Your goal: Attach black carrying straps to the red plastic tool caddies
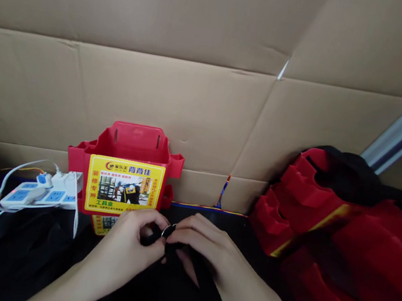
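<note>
My left hand (128, 246) and my right hand (207, 256) meet over the black table surface, fingers pinched together on a small metal ring (166, 230) fixed to a black strap (156, 239). Both hands are closed on that strap and ring. Just behind them stands a red plastic tool box (128, 151) with a yellow label (124, 187), upright against the cardboard wall.
A white power strip (42, 191) with blue sockets and white cables lies at the left. A stack of red tool boxes (330, 227) with a black strap lies on its side at the right. Cardboard (198, 69) walls off the back. A blue-and-red pen (223, 192) leans there.
</note>
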`<state>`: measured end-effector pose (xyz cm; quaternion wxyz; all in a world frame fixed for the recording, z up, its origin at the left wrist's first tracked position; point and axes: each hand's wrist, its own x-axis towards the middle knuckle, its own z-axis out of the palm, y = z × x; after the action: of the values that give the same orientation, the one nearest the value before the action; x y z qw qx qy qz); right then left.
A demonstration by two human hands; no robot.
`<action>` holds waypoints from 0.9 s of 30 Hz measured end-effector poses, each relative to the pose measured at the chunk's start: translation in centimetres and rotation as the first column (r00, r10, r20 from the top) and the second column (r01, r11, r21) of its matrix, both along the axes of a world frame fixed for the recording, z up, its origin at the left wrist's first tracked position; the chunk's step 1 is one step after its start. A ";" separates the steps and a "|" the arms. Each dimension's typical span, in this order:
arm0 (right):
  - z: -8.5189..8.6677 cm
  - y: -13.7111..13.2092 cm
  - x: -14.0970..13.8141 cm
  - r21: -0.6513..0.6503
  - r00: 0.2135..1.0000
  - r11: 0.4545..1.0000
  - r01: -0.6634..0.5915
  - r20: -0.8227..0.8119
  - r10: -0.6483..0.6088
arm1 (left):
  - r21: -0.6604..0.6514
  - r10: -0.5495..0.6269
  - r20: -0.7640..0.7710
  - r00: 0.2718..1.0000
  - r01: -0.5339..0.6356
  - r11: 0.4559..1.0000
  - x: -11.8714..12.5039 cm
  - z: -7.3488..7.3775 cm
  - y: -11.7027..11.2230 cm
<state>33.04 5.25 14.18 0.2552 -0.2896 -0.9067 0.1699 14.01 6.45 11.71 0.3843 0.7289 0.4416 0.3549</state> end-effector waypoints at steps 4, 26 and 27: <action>1.0 -0.2 1.0 -0.170 0.994 0.982 -0.081 0.061 0.093 | 0.040 0.009 -0.016 1.000 -0.008 0.999 -0.5 0.7 -0.3; 1.4 -0.3 -2.7 0.040 0.979 0.980 0.195 -0.073 -0.191 | 0.161 -0.037 -0.030 0.999 0.041 0.986 -2.3 3.4 -1.4; 1.4 -0.4 -2.7 0.063 0.973 0.972 0.224 -0.073 -0.220 | 0.163 -0.024 -0.020 1.000 0.027 0.986 -2.2 3.4 -1.5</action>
<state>30.37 4.90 15.62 0.3122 -0.3741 -0.8653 0.1174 11.79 4.94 15.07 0.3236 0.7667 0.4054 0.3784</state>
